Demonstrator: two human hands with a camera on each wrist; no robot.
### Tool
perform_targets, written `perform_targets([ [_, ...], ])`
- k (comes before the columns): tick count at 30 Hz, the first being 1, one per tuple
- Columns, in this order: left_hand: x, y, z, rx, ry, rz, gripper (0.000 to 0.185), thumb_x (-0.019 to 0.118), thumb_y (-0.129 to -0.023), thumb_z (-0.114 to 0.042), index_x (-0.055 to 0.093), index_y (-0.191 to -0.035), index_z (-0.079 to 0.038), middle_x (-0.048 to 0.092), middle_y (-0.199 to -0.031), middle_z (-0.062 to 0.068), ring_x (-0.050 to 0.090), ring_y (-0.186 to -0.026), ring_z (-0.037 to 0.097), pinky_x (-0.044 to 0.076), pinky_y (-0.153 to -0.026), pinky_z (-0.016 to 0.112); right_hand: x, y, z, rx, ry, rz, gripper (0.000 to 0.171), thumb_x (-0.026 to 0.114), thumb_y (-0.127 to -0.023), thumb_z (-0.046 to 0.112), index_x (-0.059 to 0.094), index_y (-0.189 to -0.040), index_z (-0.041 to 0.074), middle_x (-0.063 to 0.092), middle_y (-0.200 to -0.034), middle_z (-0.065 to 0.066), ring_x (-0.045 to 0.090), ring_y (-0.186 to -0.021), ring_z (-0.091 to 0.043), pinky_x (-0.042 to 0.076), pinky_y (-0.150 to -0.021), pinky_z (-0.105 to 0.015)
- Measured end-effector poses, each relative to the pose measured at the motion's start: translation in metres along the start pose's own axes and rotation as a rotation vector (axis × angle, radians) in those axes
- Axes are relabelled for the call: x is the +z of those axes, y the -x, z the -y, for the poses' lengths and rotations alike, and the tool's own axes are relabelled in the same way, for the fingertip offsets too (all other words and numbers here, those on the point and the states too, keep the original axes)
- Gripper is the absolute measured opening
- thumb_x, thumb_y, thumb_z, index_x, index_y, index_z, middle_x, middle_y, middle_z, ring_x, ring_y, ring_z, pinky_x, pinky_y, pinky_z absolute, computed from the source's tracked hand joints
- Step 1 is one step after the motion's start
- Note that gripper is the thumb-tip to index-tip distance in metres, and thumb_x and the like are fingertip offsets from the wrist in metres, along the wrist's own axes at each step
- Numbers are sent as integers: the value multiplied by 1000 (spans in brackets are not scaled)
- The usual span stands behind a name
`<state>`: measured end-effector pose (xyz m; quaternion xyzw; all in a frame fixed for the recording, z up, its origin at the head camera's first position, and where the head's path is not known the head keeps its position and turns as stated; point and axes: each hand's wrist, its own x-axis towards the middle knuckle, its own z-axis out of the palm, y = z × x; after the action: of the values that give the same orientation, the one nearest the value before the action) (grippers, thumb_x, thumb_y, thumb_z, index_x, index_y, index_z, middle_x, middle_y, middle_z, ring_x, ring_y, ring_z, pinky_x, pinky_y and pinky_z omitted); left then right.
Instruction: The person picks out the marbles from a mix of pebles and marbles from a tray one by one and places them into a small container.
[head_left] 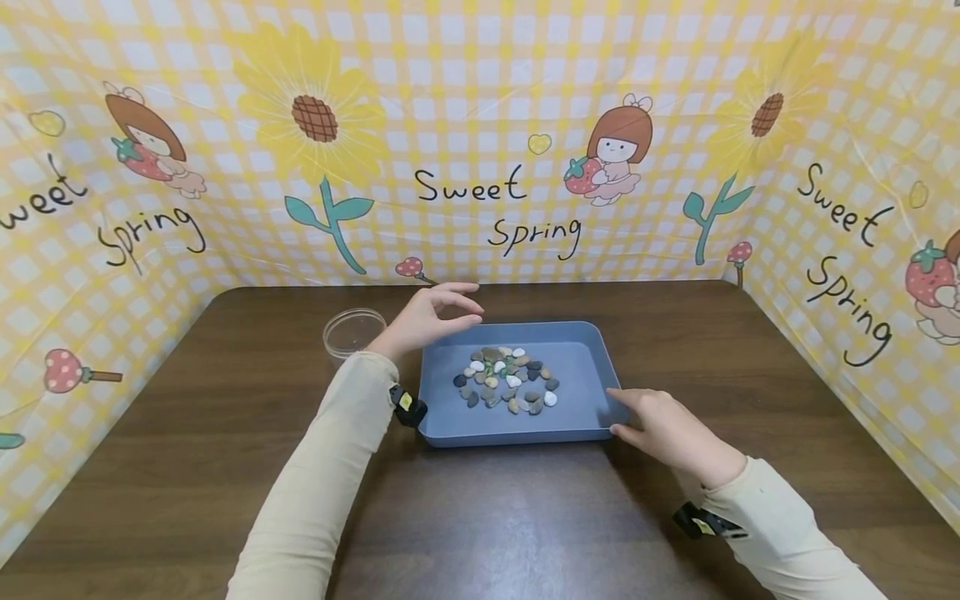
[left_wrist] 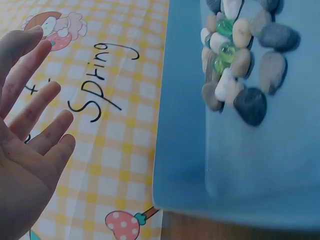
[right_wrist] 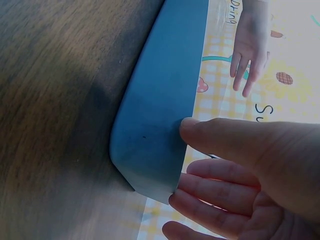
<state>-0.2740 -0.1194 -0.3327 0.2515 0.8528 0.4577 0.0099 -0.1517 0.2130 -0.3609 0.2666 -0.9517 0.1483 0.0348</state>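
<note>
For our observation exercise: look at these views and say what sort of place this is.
Probably a small set-up sorting or craft station, not a lived-in room: a brown table screened on three sides by a "Sweet Spring" cloth, with a blue tray of pebbles.

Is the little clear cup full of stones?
No, the clear cup looks empty, and the stones all lie in the blue tray.

Cream sleeves (head_left: 322, 475), black wrist straps (head_left: 408, 407)
</note>
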Motion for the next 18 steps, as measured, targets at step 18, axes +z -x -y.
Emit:
perform_targets([
  [18,30,-13,8,14,-27,82,23,68,-86,-20,71,-103,-5,47,-142,8,37,-136,26,35,-108,49,1,2,0,-13,15,-15,43,71,-80,9,59,-116,-11,66,-110,-24,66,-100,-33,54,-82,-42],
])
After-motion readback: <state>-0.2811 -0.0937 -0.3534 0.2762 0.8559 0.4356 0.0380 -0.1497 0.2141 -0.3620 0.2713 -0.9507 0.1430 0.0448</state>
